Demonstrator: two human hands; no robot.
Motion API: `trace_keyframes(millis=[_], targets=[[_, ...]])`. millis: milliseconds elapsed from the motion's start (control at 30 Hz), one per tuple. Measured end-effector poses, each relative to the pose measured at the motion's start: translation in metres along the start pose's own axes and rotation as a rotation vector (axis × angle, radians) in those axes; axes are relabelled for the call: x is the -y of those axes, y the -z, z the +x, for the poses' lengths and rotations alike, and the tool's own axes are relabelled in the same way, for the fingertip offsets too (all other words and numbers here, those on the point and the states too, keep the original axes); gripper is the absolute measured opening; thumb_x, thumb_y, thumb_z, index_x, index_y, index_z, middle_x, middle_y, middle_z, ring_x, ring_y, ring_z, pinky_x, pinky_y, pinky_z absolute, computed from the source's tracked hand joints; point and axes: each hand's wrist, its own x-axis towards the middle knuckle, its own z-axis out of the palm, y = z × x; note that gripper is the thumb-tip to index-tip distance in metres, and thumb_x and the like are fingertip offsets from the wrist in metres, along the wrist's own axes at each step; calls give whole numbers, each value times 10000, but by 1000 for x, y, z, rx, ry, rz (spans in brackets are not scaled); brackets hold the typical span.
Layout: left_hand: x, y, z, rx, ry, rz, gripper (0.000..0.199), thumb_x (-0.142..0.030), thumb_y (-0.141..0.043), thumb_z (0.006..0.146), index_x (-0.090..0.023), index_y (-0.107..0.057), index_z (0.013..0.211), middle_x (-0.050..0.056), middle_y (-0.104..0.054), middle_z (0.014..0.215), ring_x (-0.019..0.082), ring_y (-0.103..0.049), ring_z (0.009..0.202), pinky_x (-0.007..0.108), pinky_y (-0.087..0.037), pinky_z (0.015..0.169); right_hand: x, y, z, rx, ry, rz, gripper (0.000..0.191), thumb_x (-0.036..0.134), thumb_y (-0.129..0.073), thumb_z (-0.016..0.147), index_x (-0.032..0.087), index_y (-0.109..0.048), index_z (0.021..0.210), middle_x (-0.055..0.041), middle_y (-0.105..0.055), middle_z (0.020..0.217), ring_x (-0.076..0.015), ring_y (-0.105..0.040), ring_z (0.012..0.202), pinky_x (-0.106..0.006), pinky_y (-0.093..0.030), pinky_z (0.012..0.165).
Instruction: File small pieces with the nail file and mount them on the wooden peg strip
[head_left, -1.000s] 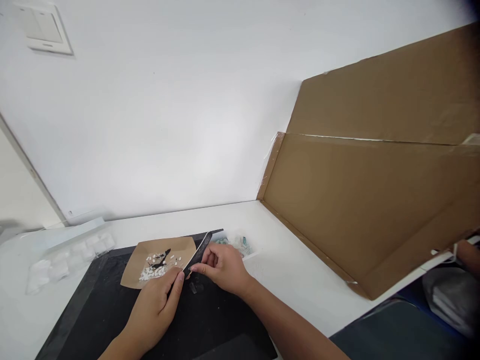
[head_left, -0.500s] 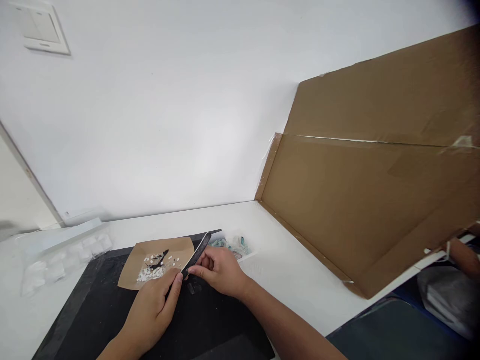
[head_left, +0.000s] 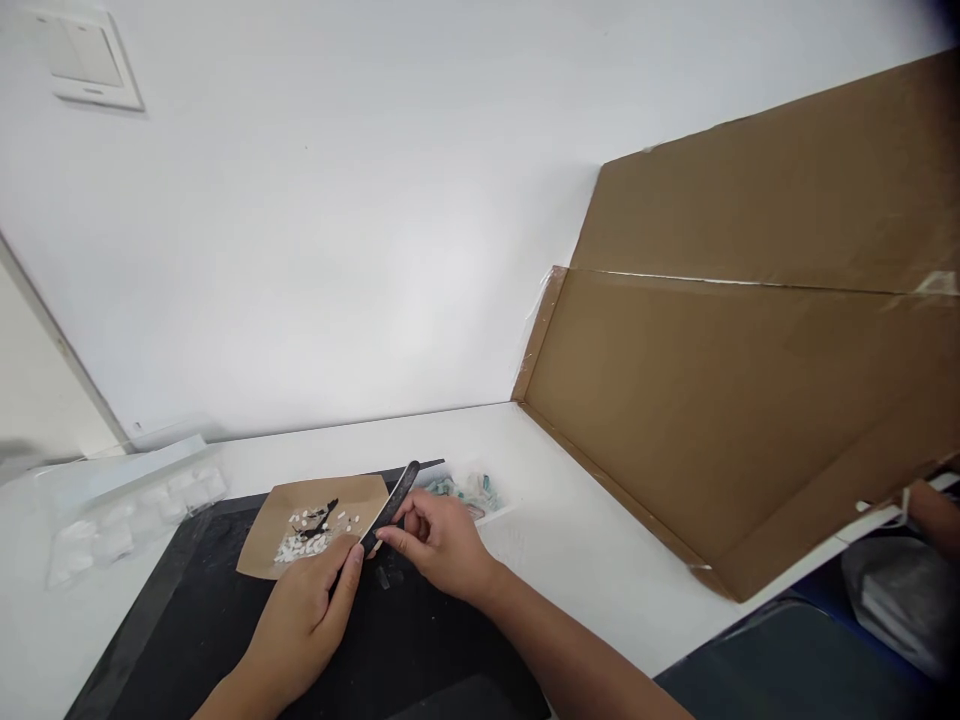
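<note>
White wall [head_left: 337, 250] at the back, white table [head_left: 600, 570] under everything, brown cardboard [head_left: 735, 380] standing on the right. Black mat [head_left: 420, 650] is the work area.

Black strip [head_left: 400, 492] with a pale edge, possibly a nail file, sits between the hands, tilted, far end up and to the right. In view it passes by the right edge of the cardboard tray [head_left: 259, 540]; height over it unclear.

Left hand [head_left: 304, 605]: grip clamped on the near end of the strip, thumb on top. Right hand [head_left: 446, 545]: thumb and index nearly together by the strip's right side. Can't tell if they pinch something small.

Doing it well, my read: left is the anchor, so hold the strip firm and let the right make small, light moves. Keep right fingertips off the strip's face if it's abrasive. Mind the tray: white pieces [head_left: 304, 545] and black scraps [head_left: 324, 518] lie loose in it, and a bump could scatter them. Clear bits [head_left: 385, 577] lie on the mat just below the fingers; easy to sweep away by accident.
</note>
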Motion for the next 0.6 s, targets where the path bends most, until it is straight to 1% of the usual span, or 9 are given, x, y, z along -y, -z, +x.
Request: trace_keyframes(millis=[100,233,333,467,533,600], targets=[[-2,2,1,-1,12,1,408,-445,-401,1066,-237,-669,840,48,-709,769,225,-680,721,295,-534,716,1,0,0,-33,-38,-12,305,519,-742,917,223,-702,856,48,-619,601,-112,-550,543,-223,-379,558],[-2,1,1,12,29,4,419,-445,-387,1071,-233,-659,834,52,-711,773,228,-676,725,301,-519,714,-6,7,4,-113,-77,0,317,530,-691,949,221,-704,881,43,-593,590,-119,-520,534,-230,-371,532],[-2,-1,1,28,45,8,413,-431,-383,1075,-228,-642,826,51,-706,770,226,-658,707,307,-488,697,-7,9,4,-103,-30,-10,308,499,-652,979,220,-689,853,34,-580,609,-125,-507,549,-236,-370,530],[-2,-2,1,44,73,6,420,-431,-350,1091,-223,-601,826,52,-688,774,228,-642,723,323,-452,709,2,2,-2,-33,50,-30,318,476,-624,997,224,-675,811,25,-594,631,-130,-523,573,-252,-382,567],[-1,-2,1,15,108,-45,433,-455,-342,1092,-220,-585,821,50,-679,786,227,-642,745,324,-452,716,5,0,-4,-42,72,-11,332,484,-602,1006,223,-669,813,17,-606,652,-136,-537,590,-261,-406,590],[2,-4,1,-50,184,-147,444,-498,-352,1083,-216,-584,831,28,-637,740,211,-620,700,310,-453,671,4,2,-4,-139,46,69,354,505,-545,1030,218,-658,855,-1,-632,710,-148,-571,637,-269,-452,628]])
